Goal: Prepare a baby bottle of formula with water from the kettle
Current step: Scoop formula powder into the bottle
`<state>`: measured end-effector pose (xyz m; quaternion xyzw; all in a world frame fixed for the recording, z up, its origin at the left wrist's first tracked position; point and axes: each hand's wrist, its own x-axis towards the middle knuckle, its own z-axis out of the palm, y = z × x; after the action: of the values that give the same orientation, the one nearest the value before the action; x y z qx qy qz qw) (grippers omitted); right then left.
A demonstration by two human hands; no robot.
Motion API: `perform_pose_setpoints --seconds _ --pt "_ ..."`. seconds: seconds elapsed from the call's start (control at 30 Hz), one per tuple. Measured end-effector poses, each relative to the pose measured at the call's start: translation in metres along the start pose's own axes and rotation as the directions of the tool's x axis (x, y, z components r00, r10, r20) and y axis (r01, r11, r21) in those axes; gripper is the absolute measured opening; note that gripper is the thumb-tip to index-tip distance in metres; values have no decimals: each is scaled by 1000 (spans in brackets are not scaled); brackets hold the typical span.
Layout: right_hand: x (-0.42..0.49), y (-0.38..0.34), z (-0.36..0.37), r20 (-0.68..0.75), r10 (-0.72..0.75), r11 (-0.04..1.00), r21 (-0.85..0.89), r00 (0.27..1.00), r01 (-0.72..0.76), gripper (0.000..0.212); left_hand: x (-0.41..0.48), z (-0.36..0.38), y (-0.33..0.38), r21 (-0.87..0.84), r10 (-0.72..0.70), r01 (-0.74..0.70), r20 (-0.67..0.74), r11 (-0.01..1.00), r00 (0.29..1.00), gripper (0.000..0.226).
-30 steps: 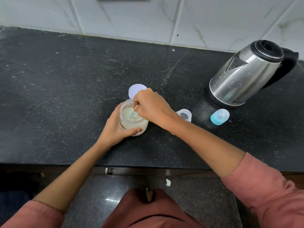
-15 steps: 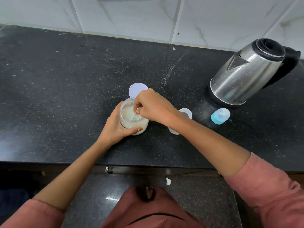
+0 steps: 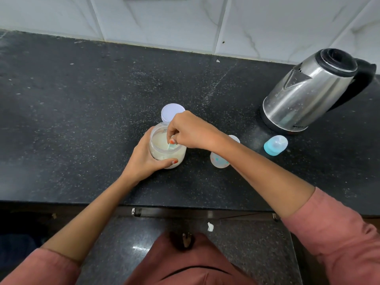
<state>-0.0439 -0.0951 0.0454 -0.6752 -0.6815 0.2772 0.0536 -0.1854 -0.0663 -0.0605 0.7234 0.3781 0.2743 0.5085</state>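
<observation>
Wide bare counter (image 3: pixel 72 124) left of jar (image 3: pixel 178 158); right side: bottle (image 3: pixel 219 161), teal cap (image 3: pixel 274 145), kettle (image 3: pixel 308 93); lid (image 3: pixel 172 113) behind.

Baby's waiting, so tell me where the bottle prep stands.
Done: lid off the formula jar, bottle open, its teal cap lying near the kettle. In hand: left hand grips the jar, right hand pinches the scoop in the powder. Left: powder into the bottle, capping; whether water is in it cannot be told.

Lid (image 3: pixel 173 112) behind jar (image 3: pixel 167 149), kettle (image 3: pixel 314 91) right.
</observation>
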Motion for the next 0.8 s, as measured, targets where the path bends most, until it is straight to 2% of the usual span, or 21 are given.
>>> perform_pose_setpoints --seconds 0.17,0.47,0.67,0.8 --pt "2 2 -8 103 -54 994 -91 993 64 17 1 0 -3 16 -10 10 0 1000 1000 79" --pt "6 -2 -3 61 -11 994 112 998 5 16 1 1 1 6 -6 6 6 1000 1000 78" --pt "4 0 -8 112 -24 999 31 993 20 17 0 0 0 11 3 -3 5 1000 1000 78" --pt "4 -2 -5 95 -21 998 67 995 15 18 0 0 0 2 0 0 7 1000 1000 78"
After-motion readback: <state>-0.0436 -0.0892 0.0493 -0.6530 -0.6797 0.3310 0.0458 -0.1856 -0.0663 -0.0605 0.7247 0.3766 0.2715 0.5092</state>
